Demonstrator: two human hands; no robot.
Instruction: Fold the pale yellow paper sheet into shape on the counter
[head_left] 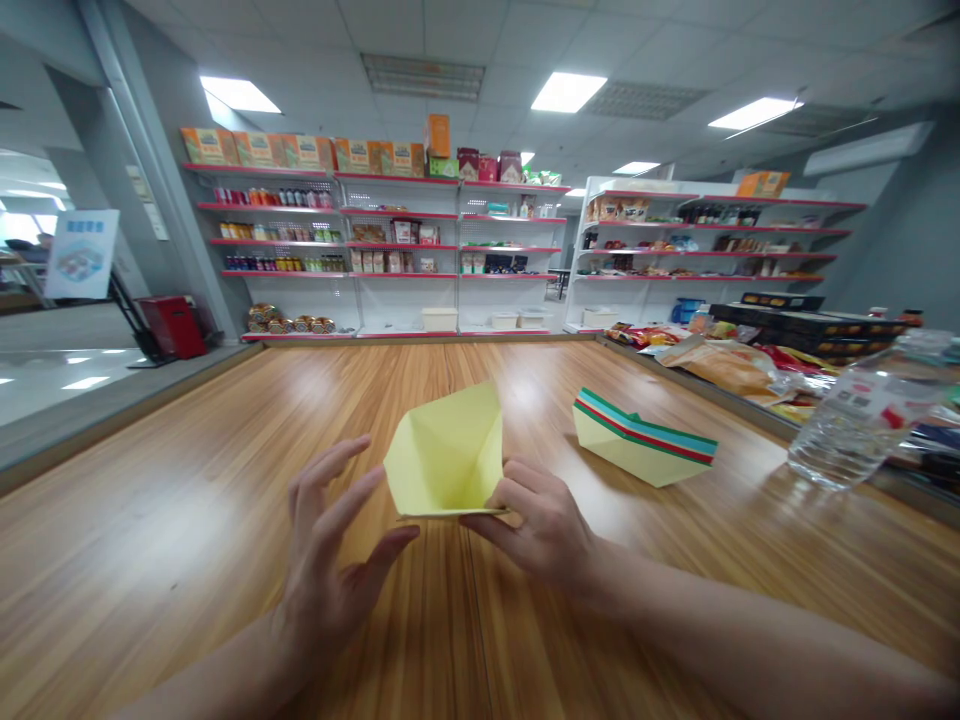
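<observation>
A folded piece of yellow paper (446,450) is held above the wooden table, opened out like a pocket with its hollow facing me. My right hand (536,515) pinches its lower right corner, the thumb underneath and the fingers partly inside the fold. On the other side, my left hand (334,535) has its fingers spread and curved around the paper's left edge. Its fingertips are close to that edge; whether one touches cannot be made out. Further right stands a folded paper boat (637,440), pale yellow with green, blue, white and red stripes along its top.
The wooden table (247,440) stretches out in front of me. At its right edge are a clear plastic bottle (855,420), snack packets (727,370) and black boxes (810,325). Beyond it stand stocked shelves (397,240) and a sign board (81,255) at the far left.
</observation>
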